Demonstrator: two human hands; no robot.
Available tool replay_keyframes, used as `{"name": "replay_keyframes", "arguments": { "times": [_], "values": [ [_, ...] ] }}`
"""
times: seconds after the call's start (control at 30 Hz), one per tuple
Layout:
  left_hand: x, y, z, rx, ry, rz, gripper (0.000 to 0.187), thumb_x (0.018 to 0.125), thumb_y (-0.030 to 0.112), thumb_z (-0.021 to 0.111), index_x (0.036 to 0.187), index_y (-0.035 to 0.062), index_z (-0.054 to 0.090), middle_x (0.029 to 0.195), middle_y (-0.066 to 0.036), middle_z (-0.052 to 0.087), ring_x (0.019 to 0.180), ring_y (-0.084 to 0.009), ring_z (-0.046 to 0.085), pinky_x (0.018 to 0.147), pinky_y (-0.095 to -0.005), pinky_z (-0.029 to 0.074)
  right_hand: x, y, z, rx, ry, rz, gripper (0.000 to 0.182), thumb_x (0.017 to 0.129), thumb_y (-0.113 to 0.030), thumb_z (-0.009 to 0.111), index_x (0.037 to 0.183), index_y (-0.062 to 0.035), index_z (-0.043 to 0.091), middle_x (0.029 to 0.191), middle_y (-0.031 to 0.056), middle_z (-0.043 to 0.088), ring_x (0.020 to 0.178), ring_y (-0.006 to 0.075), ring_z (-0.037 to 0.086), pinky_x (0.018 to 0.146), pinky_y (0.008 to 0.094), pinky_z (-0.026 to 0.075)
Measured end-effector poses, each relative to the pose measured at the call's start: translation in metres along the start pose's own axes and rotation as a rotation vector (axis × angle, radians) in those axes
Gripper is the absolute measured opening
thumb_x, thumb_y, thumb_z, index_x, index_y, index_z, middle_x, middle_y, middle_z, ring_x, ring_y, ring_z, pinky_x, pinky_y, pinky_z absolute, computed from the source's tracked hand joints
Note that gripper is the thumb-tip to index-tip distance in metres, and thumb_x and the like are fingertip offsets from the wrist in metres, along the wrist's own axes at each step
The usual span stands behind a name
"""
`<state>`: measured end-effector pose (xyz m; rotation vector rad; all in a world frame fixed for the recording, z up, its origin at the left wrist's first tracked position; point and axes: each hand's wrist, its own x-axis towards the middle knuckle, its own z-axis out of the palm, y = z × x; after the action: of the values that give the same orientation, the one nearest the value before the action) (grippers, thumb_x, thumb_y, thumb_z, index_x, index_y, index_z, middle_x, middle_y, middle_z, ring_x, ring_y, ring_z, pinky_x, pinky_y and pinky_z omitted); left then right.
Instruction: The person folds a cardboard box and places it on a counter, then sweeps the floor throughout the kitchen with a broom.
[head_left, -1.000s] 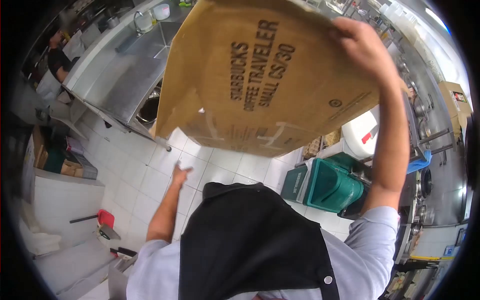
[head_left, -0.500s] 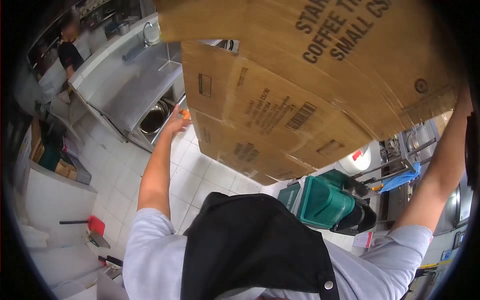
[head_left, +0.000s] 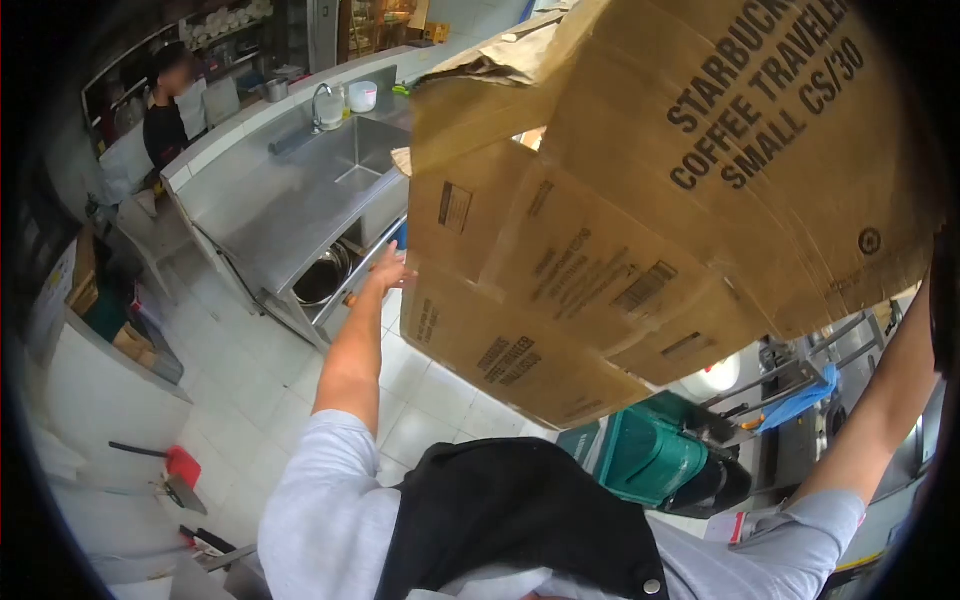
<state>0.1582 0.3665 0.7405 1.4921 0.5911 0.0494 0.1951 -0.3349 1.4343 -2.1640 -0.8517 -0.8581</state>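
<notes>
A large brown flattened cardboard box [head_left: 600, 230] fills the upper right, printed with "Starbucks Coffee Traveler Small CS/30". Its upper left flap is torn and creased. My left hand [head_left: 388, 268] is at the box's left edge, fingers apart, with a fingertip right at the cardboard. My right forearm reaches up along the box's right side; the hand itself is lost at the dark edge of the view.
Left of the box runs a steel sink counter [head_left: 290, 210] with a faucet and a metal pot [head_left: 322, 276] below. A green bin [head_left: 650, 452] stands under the box's lower edge. One person [head_left: 165, 120] is at the far left. A red dustpan [head_left: 184, 466] is on the tiled floor.
The view has tilted up, showing more of the sink and the box's lettering. The box and my left hand appear lower and farther right, with my left hand still beside the box's edge.
</notes>
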Motion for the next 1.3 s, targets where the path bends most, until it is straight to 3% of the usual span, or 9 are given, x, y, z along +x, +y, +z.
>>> {"name": "replay_keyframes", "arguments": {
  "times": [0.03,0.23,0.63,0.8,0.9,1.0,1.07,1.17,1.3],
  "values": [
    [0.016,-0.008,0.004,0.048,0.105,0.041,0.108,0.087,-0.003,0.077,0.172,0.0215,0.014,0.16,-0.016,0.053,0.099,-0.0252,0.075,0.076,-0.0402,0.063,0.007,0.002,-0.004,0.007,-0.006,0.005,0.023,0.103,-0.015,0.062,0.115,0.0005,0.075,0.097,0.0021,0.075,0.087,0.0138,0.067,0.079,0.0302,0.054],
    [0.002,-0.046,0.03,-0.033,-0.186,-0.017,0.039,0.089,0.005,0.08,0.126,0.0076,0.069,0.095,-0.008,0.077,0.073,-0.0184,0.073,0.063,-0.0321,0.062,0.049,0.004,-0.02,0.068,-0.034,0.032,0.024,0.105,-0.016,0.061,0.118,-0.0004,0.074,0.098,0.0008,0.074,0.088,0.013,0.067,0.08,0.0292,0.054],
    [-0.284,-0.199,0.086,-0.04,-0.087,0.058,0.016,0.087,0.013,0.087,0.093,0.0027,0.075,0.095,-0.005,0.076,0.091,-0.015,0.067,0.086,-0.0333,0.054,0.146,0.052,0.035,-0.055,-0.07,-0.122,0.033,0.109,-0.026,0.061,0.129,-0.0024,0.072,0.106,0.0015,0.075,0.096,0.0119,0.067,0.085,0.0268,0.052],
    [-0.363,-0.149,0.082,-0.134,-0.214,0.077,0.02,0.089,0.004,0.084,0.107,-0.0009,0.076,0.109,-0.01,0.079,0.101,-0.0171,0.071,0.094,-0.0337,0.056,0.229,0.191,0.194,-0.745,0.309,-0.245,0.076,0.097,-0.054,0.069,0.156,-0.0098,0.052,0.146,0.0252,0.063,0.133,0.0409,0.062,0.113,0.0476,0.047],
    [-0.394,-0.103,0.081,-0.014,-0.201,0.091,0.021,0.089,0.005,0.084,0.107,-0.0023,0.075,0.105,-0.01,0.078,0.1,-0.0172,0.071,0.091,-0.0337,0.057,0.09,0.203,0.39,-0.487,0.181,-0.199,0.11,0.084,-0.056,0.081,0.166,-0.001,0.031,0.163,0.0381,0.037,0.15,0.0597,0.033,0.125,0.0556,0.032],
    [-0.412,-0.072,0.085,0.085,-0.162,0.222,0.019,0.089,0.006,0.084,0.104,-0.0016,0.074,0.1,-0.008,0.076,0.099,-0.017,0.071,0.089,-0.0332,0.056,-0.123,0.124,0.515,-0.011,-0.481,0.24,0.058,0.086,-0.044,0.082,0.124,-0.0013,0.072,0.119,0.0298,0.073,0.111,0.0373,0.071,0.098,0.0497,0.056],
    [-0.417,-0.056,0.088,0.108,-0.17,0.26,0.018,0.089,0.006,0.084,0.103,-0.0008,0.075,0.097,-0.007,0.075,0.097,-0.0167,0.071,0.088,-0.0326,0.056,-0.27,0.127,0.585,0.111,-0.976,0.3,0.054,0.099,-0.042,0.07,0.134,-0.0016,0.066,0.131,0.0233,0.069,0.122,0.0369,0.066,0.102,0.0457,0.054],
    [-0.415,-0.048,0.094,0.159,-0.165,0.239,0.016,0.089,0.006,0.083,0.101,-0.001,0.075,0.096,-0.006,0.074,0.095,-0.016,0.07,0.086,-0.0318,0.055,-0.459,0.075,0.622,0.192,-1.262,0.341,0.068,0.104,-0.057,0.058,0.152,-0.0083,0.057,0.15,0.0224,0.061,0.138,0.0367,0.059,0.117,0.0453,0.044],
    [-0.401,-0.031,0.109,0.183,-0.167,0.15,0.014,0.089,0.006,0.083,0.098,-0.002,0.075,0.096,-0.007,0.075,0.092,-0.0151,0.07,0.085,-0.0313,0.055,-0.547,0.024,0.582,0.482,-1.63,0.432,0.057,0.107,-0.048,0.057,0.136,-0.0007,0.068,0.139,0.0255,0.067,0.129,0.0378,0.062,0.11,0.0459,0.047]
  ]
}}
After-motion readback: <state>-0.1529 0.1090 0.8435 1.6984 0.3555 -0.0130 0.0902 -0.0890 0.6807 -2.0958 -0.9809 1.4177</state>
